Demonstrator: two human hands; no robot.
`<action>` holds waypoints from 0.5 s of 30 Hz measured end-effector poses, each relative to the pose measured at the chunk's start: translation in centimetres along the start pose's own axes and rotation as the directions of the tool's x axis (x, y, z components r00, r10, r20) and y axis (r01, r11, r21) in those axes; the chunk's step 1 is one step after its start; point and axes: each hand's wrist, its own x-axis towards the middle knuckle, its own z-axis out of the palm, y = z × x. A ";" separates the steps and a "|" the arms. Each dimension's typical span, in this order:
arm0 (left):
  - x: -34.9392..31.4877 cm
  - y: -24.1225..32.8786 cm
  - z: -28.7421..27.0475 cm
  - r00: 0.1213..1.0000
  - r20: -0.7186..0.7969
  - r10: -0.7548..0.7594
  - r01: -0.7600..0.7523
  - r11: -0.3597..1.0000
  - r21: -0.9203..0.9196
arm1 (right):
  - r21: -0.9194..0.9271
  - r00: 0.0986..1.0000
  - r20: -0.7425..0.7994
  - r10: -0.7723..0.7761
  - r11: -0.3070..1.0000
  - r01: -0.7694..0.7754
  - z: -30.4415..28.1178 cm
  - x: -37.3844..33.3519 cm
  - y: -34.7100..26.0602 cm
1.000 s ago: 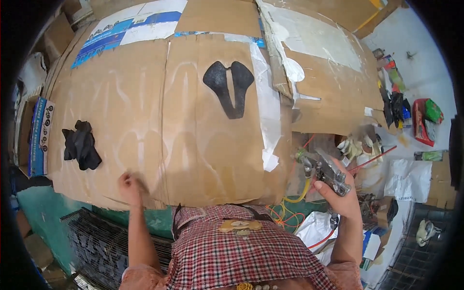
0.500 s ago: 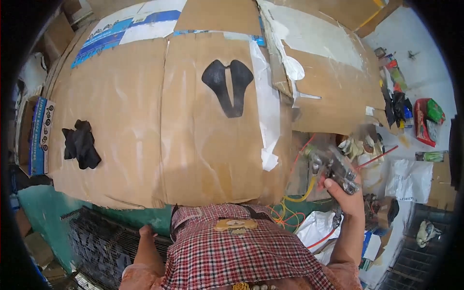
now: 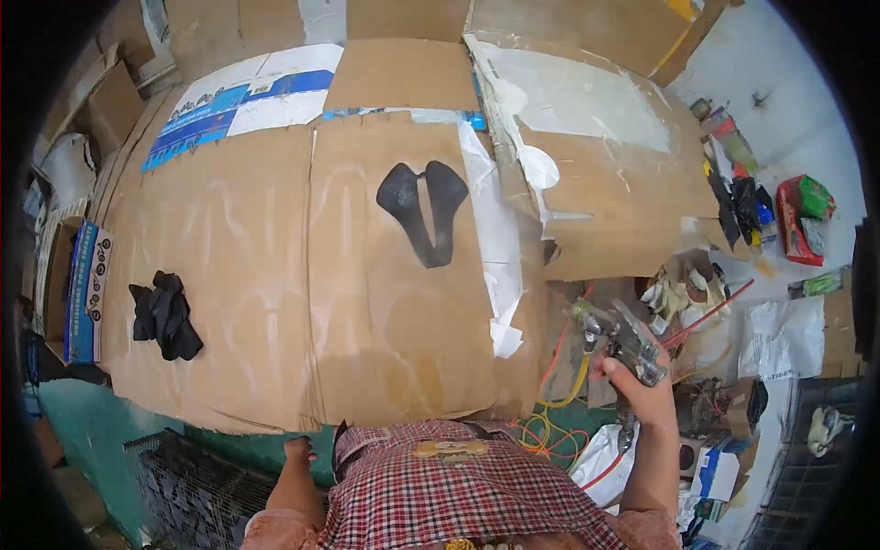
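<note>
My right hand is wrapped around a metal spray gun, held off the right front of the cardboard-covered table. A yellow hose hangs at the gun's nozzle end, and a fitting runs down below my wrist. Low at the table's front edge hangs my left hand, its fingers a little apart and nothing seen in them. On the cardboard lies a flat black saddle-shaped piece with a long slot down its middle. Farther left sits a crumpled bunch of black material.
A blue box stands at the table's left edge. A raised cardboard sheet covers the back right. Thin coloured tubes tangle below the gun. A black wire rack is at lower left, and a red-green bag at far right.
The view has tilted, so the table and black pieces sit lower in the picture. My right hand keeps hold of the spray gun, which now shows less blur. My left hand still hangs low.
</note>
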 end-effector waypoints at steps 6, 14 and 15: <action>6.9 -4.2 -2.5 0.807 0.354 0.473 -0.585 0.722 0.369 | 0.070 0.984 -0.179 0.026 0.997 -0.013 -0.2 1.2 -0.5; -1.5 1.4 2.9 0.987 0.157 -0.028 0.035 0.998 -0.047 | 0.078 0.985 -0.131 -0.116 0.989 0.127 1.5 1.7 0.5; -2.1 1.5 2.5 0.989 0.146 -0.027 0.036 0.998 -0.056 | 0.070 0.982 -0.155 -0.109 0.990 0.121 1.6 2.2 0.2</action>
